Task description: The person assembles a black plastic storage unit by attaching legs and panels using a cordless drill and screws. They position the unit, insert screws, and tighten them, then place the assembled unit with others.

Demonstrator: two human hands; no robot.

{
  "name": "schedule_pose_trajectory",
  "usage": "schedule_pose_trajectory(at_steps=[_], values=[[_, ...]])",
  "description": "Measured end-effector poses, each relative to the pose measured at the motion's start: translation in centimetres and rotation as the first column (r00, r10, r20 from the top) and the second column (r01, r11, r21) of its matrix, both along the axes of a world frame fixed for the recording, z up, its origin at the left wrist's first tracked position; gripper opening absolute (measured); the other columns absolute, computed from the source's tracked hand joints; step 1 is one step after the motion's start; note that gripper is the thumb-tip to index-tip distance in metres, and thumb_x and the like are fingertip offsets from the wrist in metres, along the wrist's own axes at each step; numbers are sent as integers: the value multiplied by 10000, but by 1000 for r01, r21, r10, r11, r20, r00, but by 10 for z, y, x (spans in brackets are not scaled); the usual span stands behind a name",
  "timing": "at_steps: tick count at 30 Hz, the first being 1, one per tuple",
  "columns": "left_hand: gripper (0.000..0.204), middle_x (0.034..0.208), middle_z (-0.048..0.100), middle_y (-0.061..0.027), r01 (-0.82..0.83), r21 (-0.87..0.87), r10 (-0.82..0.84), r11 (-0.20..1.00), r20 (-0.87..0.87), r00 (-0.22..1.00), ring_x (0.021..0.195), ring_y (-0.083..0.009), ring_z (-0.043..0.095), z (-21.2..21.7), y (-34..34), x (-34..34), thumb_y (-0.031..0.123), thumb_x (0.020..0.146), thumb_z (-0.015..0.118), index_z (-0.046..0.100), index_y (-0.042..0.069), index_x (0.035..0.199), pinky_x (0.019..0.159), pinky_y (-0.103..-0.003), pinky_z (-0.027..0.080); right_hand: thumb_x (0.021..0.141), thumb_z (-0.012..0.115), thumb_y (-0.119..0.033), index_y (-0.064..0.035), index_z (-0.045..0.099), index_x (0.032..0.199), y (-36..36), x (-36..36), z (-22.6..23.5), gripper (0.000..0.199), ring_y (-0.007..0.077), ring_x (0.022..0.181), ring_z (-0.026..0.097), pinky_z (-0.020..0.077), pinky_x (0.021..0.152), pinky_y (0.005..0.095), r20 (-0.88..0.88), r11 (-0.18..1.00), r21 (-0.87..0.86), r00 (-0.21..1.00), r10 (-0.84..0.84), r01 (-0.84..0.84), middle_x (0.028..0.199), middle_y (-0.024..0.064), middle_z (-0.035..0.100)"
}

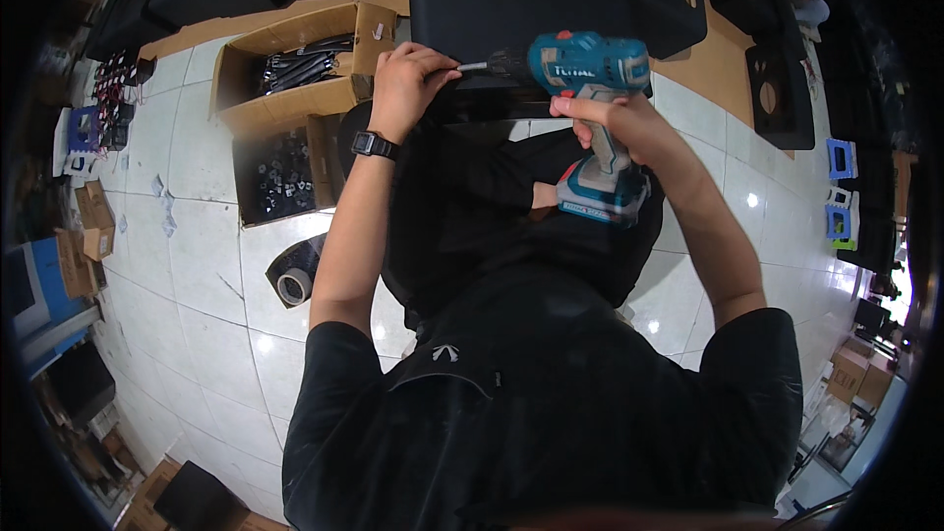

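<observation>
My right hand [615, 123] grips the handle of a teal cordless drill [588, 69] held level, its bit pointing left. My left hand [405, 87] is closed around the tip of the bit, fingers pinching something small and silver there; a black watch sits on that wrist. Under both hands lies a black plastic panel [492, 10] across my lap, with another black seat-like part [472, 197] below it.
An open cardboard box [295, 64] with black metal parts and a second box [280, 172] of small black pieces stand on the white tiled floor to the left. A roll of black tape [295, 275] lies near my left knee. More black panels [777, 88] lie at the right.
</observation>
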State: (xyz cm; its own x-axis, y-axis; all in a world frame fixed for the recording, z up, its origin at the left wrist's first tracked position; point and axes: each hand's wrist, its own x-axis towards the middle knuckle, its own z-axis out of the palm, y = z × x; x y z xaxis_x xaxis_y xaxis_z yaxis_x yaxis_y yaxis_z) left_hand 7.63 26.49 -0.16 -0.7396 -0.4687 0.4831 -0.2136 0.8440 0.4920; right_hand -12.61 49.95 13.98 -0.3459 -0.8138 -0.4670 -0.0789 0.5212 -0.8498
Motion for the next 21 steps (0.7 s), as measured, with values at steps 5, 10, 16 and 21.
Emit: schedule_pose_trajectory(at_steps=[5, 10, 16, 21], values=[[158, 1010, 802, 56, -49, 59, 51, 997, -36, 998, 1004, -192, 692, -1, 7, -5, 294, 878, 847, 845, 165, 971, 883, -367, 440, 911, 807, -369, -94, 736, 896, -26, 0, 35, 284, 148, 606, 620, 480, 672, 331, -51, 991, 47, 991, 128, -125, 655, 36, 654], [194, 1021, 805, 3, -48, 100, 51, 994, -30, 998, 984, -231, 710, -7, 6, -6, 254, 877, 864, 834, 112, 1007, 881, -385, 503, 950, 791, -303, -63, 741, 968, -50, -2, 41, 245, 110, 611, 609, 530, 636, 300, -102, 980, 40, 975, 199, -196, 770, 23, 691], [306, 1167, 792, -75, 23, 216, 5, 976, -128, 992, 1181, -305, 664, -22, 1, -4, 300, 806, 923, 853, 111, 1036, 1042, -440, 502, 938, 799, -249, -59, 717, 1048, -78, -5, 58, 235, 90, 626, 612, 557, 583, 272, -74, 947, 97, 947, 312, -305, 867, 9, 700], [346, 1381, 718, -79, -26, 186, 56, 982, -158, 986, 1420, -368, 516, -38, -5, 0, 303, 739, 972, 875, 163, 1041, 1164, -483, 439, 924, 795, -236, -48, 712, 1036, -106, 3, 72, 234, 103, 624, 616, 553, 567, 265, -156, 920, 206, 917, 367, -333, 862, 31, 691]])
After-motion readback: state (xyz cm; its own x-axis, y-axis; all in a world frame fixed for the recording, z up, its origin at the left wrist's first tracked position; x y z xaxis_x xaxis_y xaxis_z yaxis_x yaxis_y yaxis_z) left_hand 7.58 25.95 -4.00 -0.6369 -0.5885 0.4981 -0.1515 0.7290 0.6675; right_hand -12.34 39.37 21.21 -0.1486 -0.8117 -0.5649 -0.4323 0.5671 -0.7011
